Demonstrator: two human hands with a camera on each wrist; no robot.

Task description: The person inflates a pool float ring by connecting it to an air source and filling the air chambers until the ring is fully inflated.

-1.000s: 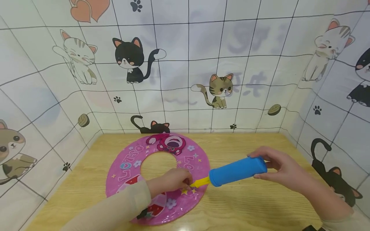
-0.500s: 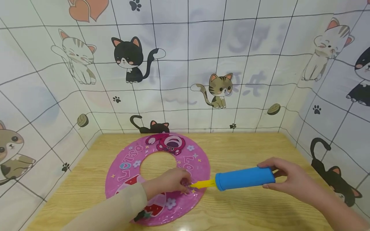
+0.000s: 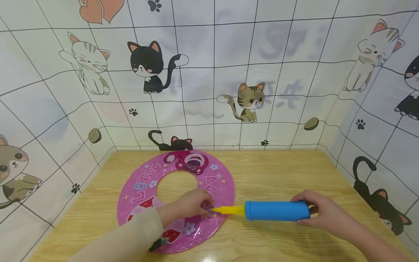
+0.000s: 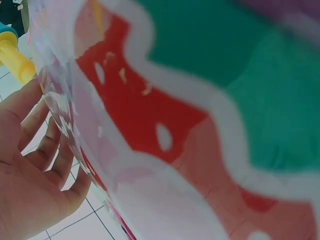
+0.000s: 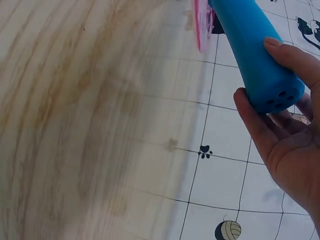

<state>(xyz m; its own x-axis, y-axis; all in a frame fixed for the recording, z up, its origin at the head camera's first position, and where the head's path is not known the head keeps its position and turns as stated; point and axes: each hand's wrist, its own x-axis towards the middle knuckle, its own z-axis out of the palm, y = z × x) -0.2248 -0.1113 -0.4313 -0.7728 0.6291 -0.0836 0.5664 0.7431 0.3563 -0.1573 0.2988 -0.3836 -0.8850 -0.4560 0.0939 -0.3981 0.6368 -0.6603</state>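
Note:
A pink inflatable swim ring [image 3: 131, 203], printed with a bear, strawberries and lettering, lies on the left part of the table. My left hand [image 3: 191, 204] pinches it on its right side, by what looks like a clear valve mostly covered by the fingers. The yellow nozzle [image 3: 230, 210] of a blue hand pump [image 3: 275, 211] meets the ring at those fingertips. With thumb and fingers, my right hand [image 3: 324, 211] holds the pump's far end, which has several holes in the right wrist view. The pump lies almost level, just above the table.
The wooden table [image 3: 278, 167] is bordered at the back and sides by a white tiled-pattern wall covering [image 3: 196, 47] with printed cats. The ring's far edge reaches the back wall.
The pump has swung from slanting up at the right to nearly level, its right end lowering along with my right hand. My left hand stays by the nozzle tip, shifting slightly left with the ring.

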